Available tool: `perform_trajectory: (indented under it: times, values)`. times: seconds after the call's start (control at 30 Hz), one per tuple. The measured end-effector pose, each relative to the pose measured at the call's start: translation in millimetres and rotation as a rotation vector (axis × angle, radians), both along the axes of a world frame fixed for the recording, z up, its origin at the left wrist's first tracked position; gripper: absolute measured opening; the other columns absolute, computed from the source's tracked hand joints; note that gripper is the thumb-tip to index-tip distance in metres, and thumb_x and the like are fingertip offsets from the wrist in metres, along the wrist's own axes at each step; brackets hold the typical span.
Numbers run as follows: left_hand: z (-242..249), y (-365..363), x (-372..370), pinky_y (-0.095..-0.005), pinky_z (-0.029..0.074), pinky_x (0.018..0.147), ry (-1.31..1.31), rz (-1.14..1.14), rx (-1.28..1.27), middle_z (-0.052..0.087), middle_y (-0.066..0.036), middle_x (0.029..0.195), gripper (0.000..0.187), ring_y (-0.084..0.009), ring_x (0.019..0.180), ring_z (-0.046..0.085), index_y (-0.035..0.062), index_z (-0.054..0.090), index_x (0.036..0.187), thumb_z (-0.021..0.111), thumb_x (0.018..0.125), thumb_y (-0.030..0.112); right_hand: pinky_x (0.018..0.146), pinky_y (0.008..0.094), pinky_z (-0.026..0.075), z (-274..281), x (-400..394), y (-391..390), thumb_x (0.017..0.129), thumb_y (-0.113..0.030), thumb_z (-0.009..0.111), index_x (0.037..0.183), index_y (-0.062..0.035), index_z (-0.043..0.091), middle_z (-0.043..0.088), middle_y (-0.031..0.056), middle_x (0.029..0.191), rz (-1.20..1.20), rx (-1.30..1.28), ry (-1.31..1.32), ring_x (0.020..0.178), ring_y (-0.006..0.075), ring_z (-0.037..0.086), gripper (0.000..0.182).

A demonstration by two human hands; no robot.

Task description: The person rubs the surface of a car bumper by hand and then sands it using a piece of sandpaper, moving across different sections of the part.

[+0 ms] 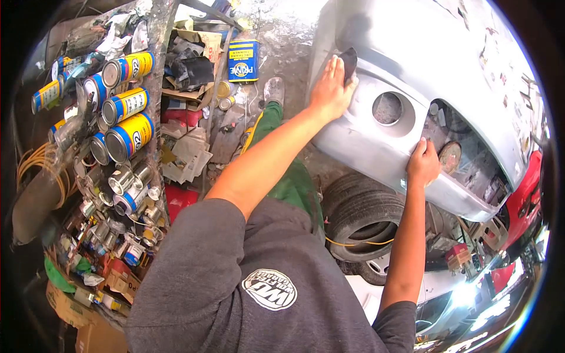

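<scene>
A grey-silver car bumper with a round hole and a wide lower opening fills the upper right. My left hand lies on its left end, fingers together over a black sheet pressed to the surface; part of the sheet sticks out beyond the fingertips. Lower and to the right, my right hand grips the bumper's edge beside the wide opening, its fingers curled over the rim.
Stacked tires lie below the bumper. Paint cans and other cans crowd a shelf at the left. A blue and yellow thinner can stands on the floor near my shoe. Something red is at the far right.
</scene>
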State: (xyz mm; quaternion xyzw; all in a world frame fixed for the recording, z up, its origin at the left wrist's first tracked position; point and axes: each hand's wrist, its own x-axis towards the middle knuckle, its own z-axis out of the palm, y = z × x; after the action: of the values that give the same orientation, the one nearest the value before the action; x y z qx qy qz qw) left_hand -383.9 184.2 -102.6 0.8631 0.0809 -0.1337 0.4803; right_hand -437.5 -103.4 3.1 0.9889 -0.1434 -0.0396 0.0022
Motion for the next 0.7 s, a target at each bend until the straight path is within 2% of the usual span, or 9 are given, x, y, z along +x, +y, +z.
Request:
perform_trajectory:
  times: [0.1, 0.2, 0.23, 0.33, 0.4, 0.5, 0.53, 0.6, 0.7]
  values:
    - [2.7, 1.5, 22.3, -0.0435, 0.018, 0.129, 0.16, 0.053, -0.093, 0.02, -0.03, 0.167, 0.085, -0.0408, 0.157, 0.021, -0.0098, 0.02, 0.16, 0.043, 0.106, 0.052, 0.072, 0.0534, 0.047, 4.3, -0.9, -1.1, 0.1, -0.043, 0.054, 0.081, -0.0092, 0.067, 0.071, 0.0193, 0.08, -0.007, -0.016, 0.002, 0.075, 0.0431, 0.066, 0.04]
    - [8.1, -25.5, 25.3, -0.045, 0.015, 0.13, 0.09, 0.076, 0.059, 0.017, -0.029, 0.169, 0.085, -0.0406, 0.158, 0.017, -0.0099, 0.021, 0.159, 0.045, 0.105, 0.052, 0.073, 0.0526, 0.048, 3.7, 0.3, -0.2, 0.101, -0.044, 0.053, 0.083, -0.0091, 0.069, 0.072, 0.02, 0.083, 0.009, -0.023, 0.001, 0.078, 0.0435, 0.067, 0.042]
    - [15.6, -35.7, 17.9, -0.0468, 0.012, 0.13, 0.065, 0.031, 0.11, 0.015, -0.029, 0.169, 0.088, -0.04, 0.159, 0.013, -0.0101, 0.021, 0.159, 0.049, 0.104, 0.052, 0.073, 0.0526, 0.048, 4.5, 0.0, -0.2, 0.101, -0.044, 0.052, 0.083, -0.009, 0.069, 0.072, 0.02, 0.084, 0.016, -0.017, 0.002, 0.079, 0.0437, 0.068, 0.043]
    - [43.0, -67.5, 7.6, -0.0493, 0.014, 0.129, -0.138, -0.092, 0.37, 0.019, -0.031, 0.167, 0.091, -0.0418, 0.157, 0.017, -0.0113, 0.025, 0.158, 0.055, 0.1, 0.053, 0.075, 0.0524, 0.048, 4.8, -4.2, -1.2, 0.101, -0.045, 0.051, 0.085, -0.0086, 0.069, 0.073, 0.02, 0.086, 0.012, -0.031, 0.027, 0.081, 0.0433, 0.068, 0.044]
    - [80.1, -92.8, 0.5, -0.0496, 0.016, 0.129, -0.227, -0.346, 0.45, 0.025, -0.03, 0.166, 0.092, -0.0416, 0.156, 0.021, -0.011, 0.028, 0.157, 0.061, 0.096, 0.05, 0.078, 0.0525, 0.048, 4.7, 0.7, -0.7, 0.102, -0.047, 0.05, 0.087, -0.0088, 0.069, 0.073, 0.0205, 0.088, -0.012, -0.027, 0.055, 0.086, 0.0436, 0.068, 0.045]
    - [93.4, -142.5, -26.9, -0.0498, 0.017, 0.128, -0.254, -0.356, 0.213, 0.031, -0.031, 0.162, 0.088, -0.0421, 0.155, 0.025, -0.0113, 0.03, 0.155, 0.061, 0.096, 0.045, 0.087, 0.0528, 0.049, 17.5, 2.1, 1.5, 0.102, -0.05, 0.048, 0.095, -0.0101, 0.071, 0.073, 0.0226, 0.099, -0.061, 0.039, 0.159, 0.1, 0.044, 0.069, 0.046]
    - [101.7, -148.1, -31.5, -0.0498, 0.018, 0.128, -0.233, -0.341, 0.122, 0.033, -0.031, 0.161, 0.085, -0.0418, 0.154, 0.025, -0.0114, 0.031, 0.154, 0.06, 0.097, 0.044, 0.086, 0.0519, 0.049, 18.9, 3.2, -1.2, 0.102, -0.049, 0.049, 0.095, -0.0098, 0.071, 0.074, 0.0212, 0.098, -0.025, 0.048, 0.141, 0.098, 0.0426, 0.069, 0.046]
    - [129.6, -129.7, -48.1, -0.0499, 0.02, 0.127, -0.234, -0.456, 0.07, 0.032, -0.03, 0.162, 0.079, -0.041, 0.154, 0.027, -0.0106, 0.031, 0.155, 0.056, 0.1, 0.041, 0.083, 0.0502, 0.048, 15.8, -1.3, -10.2, 0.102, -0.047, 0.05, 0.097, -0.0091, 0.072, 0.075, 0.0186, 0.097, 0.036, 0.071, 0.102, 0.094, 0.0398, 0.07, 0.044]
    - [175.8, -62.5, -72.6, -0.0455, 0.026, 0.126, -0.076, -0.623, 0.013, 0.035, -0.027, 0.162, 0.068, -0.0389, 0.152, 0.033, -0.0078, 0.034, 0.154, 0.05, 0.105, 0.037, 0.088, 0.0477, 0.05, 35.6, -1.5, -10.9, 0.102, -0.042, 0.054, 0.104, -0.0059, 0.073, 0.075, 0.0182, 0.101, 0.005, 0.34, 0.022, 0.095, 0.0383, 0.071, 0.041]
